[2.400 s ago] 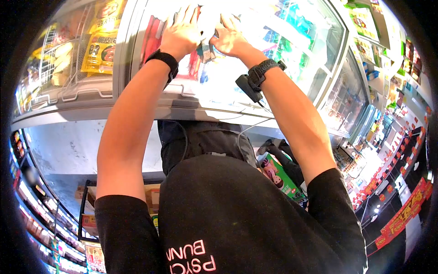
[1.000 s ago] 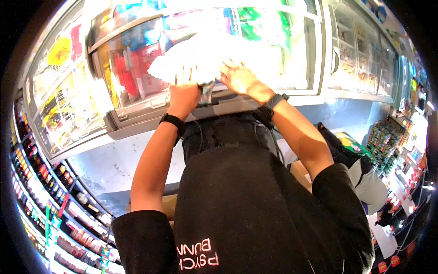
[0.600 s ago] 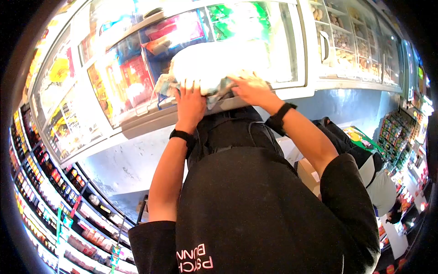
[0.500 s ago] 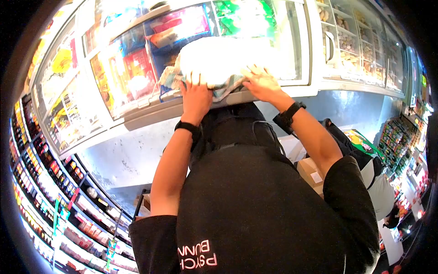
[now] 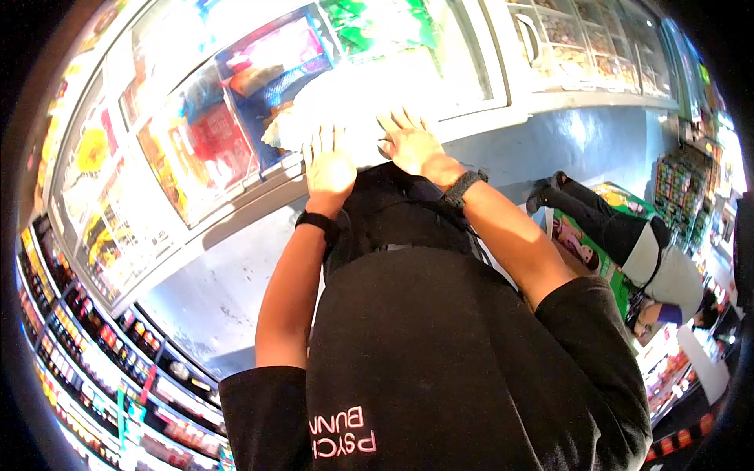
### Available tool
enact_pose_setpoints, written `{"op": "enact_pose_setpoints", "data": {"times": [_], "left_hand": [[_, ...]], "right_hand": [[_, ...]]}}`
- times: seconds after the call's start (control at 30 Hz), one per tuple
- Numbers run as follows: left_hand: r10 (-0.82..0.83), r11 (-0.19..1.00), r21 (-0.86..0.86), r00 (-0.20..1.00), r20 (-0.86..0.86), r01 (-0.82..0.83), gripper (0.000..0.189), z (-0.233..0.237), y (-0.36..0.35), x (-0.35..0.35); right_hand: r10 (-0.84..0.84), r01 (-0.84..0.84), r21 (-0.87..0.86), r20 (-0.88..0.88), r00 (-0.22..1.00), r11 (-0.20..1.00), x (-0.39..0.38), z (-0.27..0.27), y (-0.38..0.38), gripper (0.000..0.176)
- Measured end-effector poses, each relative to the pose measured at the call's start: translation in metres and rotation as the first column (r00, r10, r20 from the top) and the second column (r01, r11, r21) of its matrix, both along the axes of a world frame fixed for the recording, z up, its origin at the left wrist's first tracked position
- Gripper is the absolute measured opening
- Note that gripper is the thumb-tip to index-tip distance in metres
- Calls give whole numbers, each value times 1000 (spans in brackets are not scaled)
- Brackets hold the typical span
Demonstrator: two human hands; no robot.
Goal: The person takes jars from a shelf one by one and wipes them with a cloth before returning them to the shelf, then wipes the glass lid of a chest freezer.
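A large white plastic bag of frozen goods (image 5: 345, 110) rests on the front rim of a chest freezer (image 5: 236, 212). My left hand (image 5: 328, 166) lies on the bag's near left edge, fingers spread upward. My right hand (image 5: 410, 141) presses flat on the bag's near right side, fingers apart. Both wrists wear black bands. The bag's far side is washed out by the glare of the freezer lights.
Red, yellow and pink packets (image 5: 212, 137) fill the freezer under its glass lids. More glass-lidded freezers (image 5: 581, 39) run to the right. Another person (image 5: 628, 243) bends over by a green carton (image 5: 585, 243) on the floor. Stocked shelves (image 5: 71, 337) line the left.
The bag came up out of the freezer and toward me, and it now sits at the front rim. My hands stayed on its near edge; the view swung left.
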State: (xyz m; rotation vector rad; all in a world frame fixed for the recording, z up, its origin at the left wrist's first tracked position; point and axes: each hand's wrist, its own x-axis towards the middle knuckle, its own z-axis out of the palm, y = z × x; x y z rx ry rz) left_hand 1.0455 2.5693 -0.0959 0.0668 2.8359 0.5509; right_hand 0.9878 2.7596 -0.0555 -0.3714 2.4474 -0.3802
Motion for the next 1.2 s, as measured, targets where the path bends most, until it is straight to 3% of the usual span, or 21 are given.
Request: {"op": "enact_pose_setpoints", "data": {"times": [0.1, 0.27, 0.4, 0.43, 0.53, 0.67, 0.73, 0.8, 0.9, 1.2], "left_hand": [[-71, 997, -22, 995, -68, 69, 64, 5, 0, 5], [-59, 998, -5, 996, 69, 59, 62, 16, -4, -4], [55, 994, -93, 998, 18, -53, 60, 6, 11, -28], [67, 992, -105, 995, -72, -74, 61, 4, 18, -31], [197, 978, -38, 971, -137, -204, 63, -4, 46, -28], [158, 984, -65, 982, -102, -165, 69, -8, 92, -6], [174, 985, 2, 981, -90, -174, 72, -10, 120, 2], [195, 979, -52, 980, -41, -197, 68, -5, 149, -1], [137, 991, 5, 990, -26, -137, 68, -8, 170, -19], [-1, 1000, -29, 997, 77, 4, 65, -1, 162, -88]], "right_hand": [[28, -28, 37, -3, 1000, 999, 13, -1, 6, 61], [107, -109, 53, 40, 993, 993, -5, -5, 20, 63], [168, -168, 70, 5, 986, 983, -37, -5, 26, 64], [155, -154, 47, -12, 988, 987, -40, -6, 25, 65], [142, -142, -12, 0, 990, 990, -38, -10, 31, 64], [179, -180, -20, -21, 984, 984, -13, -13, 68, 66], [251, -260, -38, -155, 955, 965, 0, -17, 104, 66], [193, -208, -74, -176, 965, 975, 0, -24, 127, 67], [186, -190, -13, -131, 974, 982, -19, -20, 150, 67], [135, -124, 106, -113, 984, 987, -93, -17, 155, 67]]}}
